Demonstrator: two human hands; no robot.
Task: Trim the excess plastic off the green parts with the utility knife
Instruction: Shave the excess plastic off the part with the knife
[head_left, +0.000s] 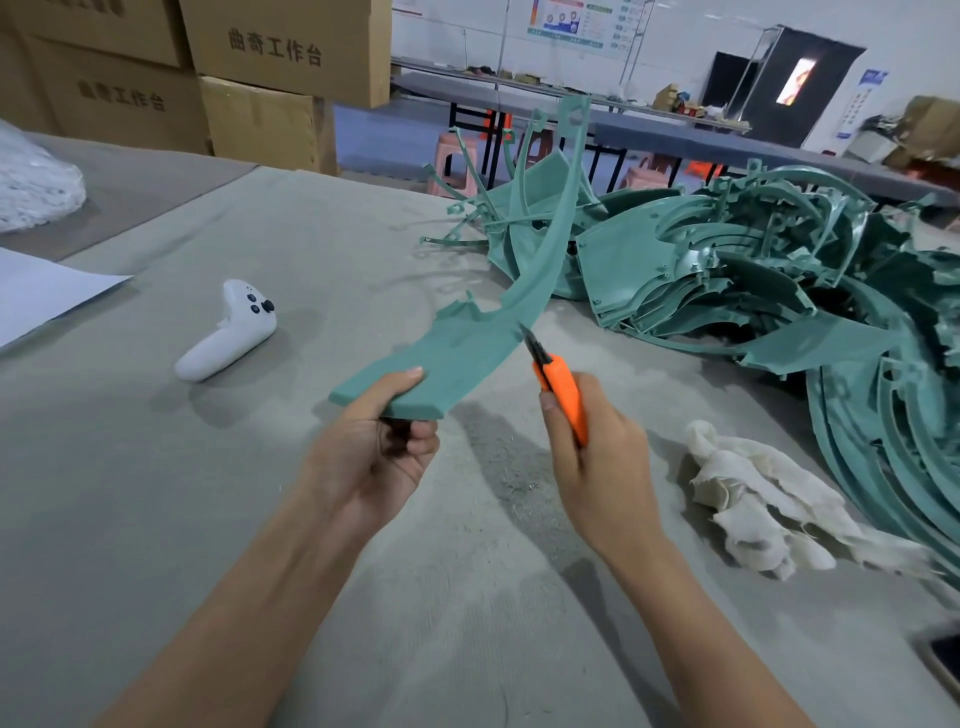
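A long curved green plastic part (457, 343) is held up above the grey table, its thin end rising toward the back. My left hand (376, 452) grips its wide near end, thumb on top and fingers curled beneath. My right hand (592, 457) grips an orange utility knife (563, 397). The knife's dark blade tip touches the right edge of the part at about its middle. A big heap of similar green parts (753, 280) lies on the table to the right and behind.
A white game-style controller (228, 332) lies on the table (156, 493) to the left. A crumpled white cloth (769, 499) lies right of my right hand. White paper (41, 291) and a plastic bag (31, 182) sit at far left, cardboard boxes (270, 57) behind.
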